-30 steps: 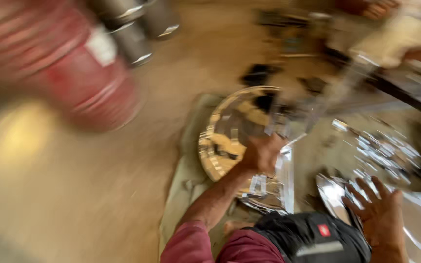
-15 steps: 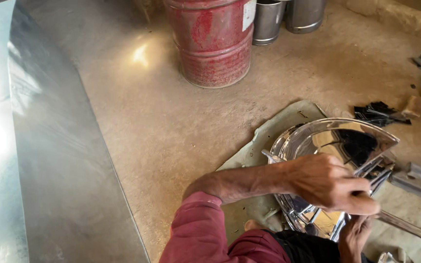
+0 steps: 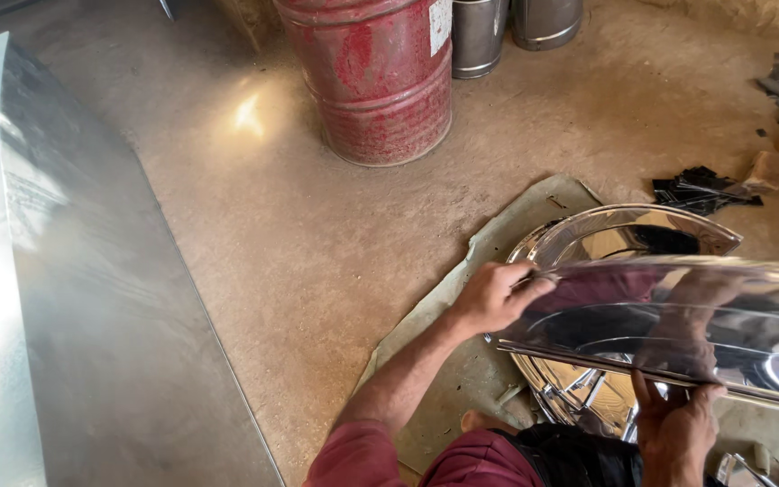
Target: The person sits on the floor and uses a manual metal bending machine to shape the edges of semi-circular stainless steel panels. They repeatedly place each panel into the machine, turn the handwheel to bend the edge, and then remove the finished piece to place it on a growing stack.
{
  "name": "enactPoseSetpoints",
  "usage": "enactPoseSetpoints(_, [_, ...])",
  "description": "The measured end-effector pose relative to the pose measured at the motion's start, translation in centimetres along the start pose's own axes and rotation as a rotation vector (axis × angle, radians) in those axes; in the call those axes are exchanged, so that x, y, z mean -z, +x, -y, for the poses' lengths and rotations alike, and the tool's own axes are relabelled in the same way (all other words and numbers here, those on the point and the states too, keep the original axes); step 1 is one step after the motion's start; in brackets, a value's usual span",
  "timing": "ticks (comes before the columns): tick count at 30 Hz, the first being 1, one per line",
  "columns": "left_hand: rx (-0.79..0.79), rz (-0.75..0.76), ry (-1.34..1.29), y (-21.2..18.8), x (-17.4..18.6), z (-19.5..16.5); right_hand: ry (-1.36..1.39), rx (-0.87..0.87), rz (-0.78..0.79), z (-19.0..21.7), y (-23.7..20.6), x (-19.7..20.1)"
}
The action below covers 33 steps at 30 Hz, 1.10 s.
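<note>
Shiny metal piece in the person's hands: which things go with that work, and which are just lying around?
In use: curved shiny metal piece, left hand, right hand, shiny metal stack underneath, mat.
Lying about: red drum, grey cans, dark scraps, big metal sheet.

Bright daylight is thrown from the left; glare is seen on the metal sheet [image 3: 56, 298] and floor [image 3: 247, 115]; focus is kept sharp.

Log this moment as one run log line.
left hand: grips curved shiny metal sheet | right hand: holds its lower edge | under: cloth mat
</note>
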<state>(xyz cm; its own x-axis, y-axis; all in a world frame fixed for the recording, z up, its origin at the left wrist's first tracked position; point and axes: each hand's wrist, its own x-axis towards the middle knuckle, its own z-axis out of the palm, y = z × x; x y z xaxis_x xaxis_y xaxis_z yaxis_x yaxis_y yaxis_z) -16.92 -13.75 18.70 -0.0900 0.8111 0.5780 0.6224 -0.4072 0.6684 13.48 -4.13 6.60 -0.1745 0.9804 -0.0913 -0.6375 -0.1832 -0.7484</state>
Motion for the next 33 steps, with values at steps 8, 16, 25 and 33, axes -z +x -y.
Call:
enactPoseSetpoints(8, [0.182, -0.18, -0.153, 1.5, -4.7, 6.5, -0.129, 0.168, 0.119, -1.7, -1.3, 5.1])
enactPoseSetpoints(16, [0.352, -0.002, -0.55, 0.8, -8.2, 10.9, -0.626, -0.144, -0.269, -3.6, 4.4, 13.3])
enactPoseSetpoints(25, [0.343, 0.102, -0.425, 1.3, -10.8, 12.4, -0.654, -0.221, -0.296, -7.2, 8.2, 9.7])
enactPoseSetpoints(33, [0.337, 0.096, -0.424, 1.6, -10.4, 10.4, -0.613, -0.203, -0.283, -6.0, 7.0, 11.4])
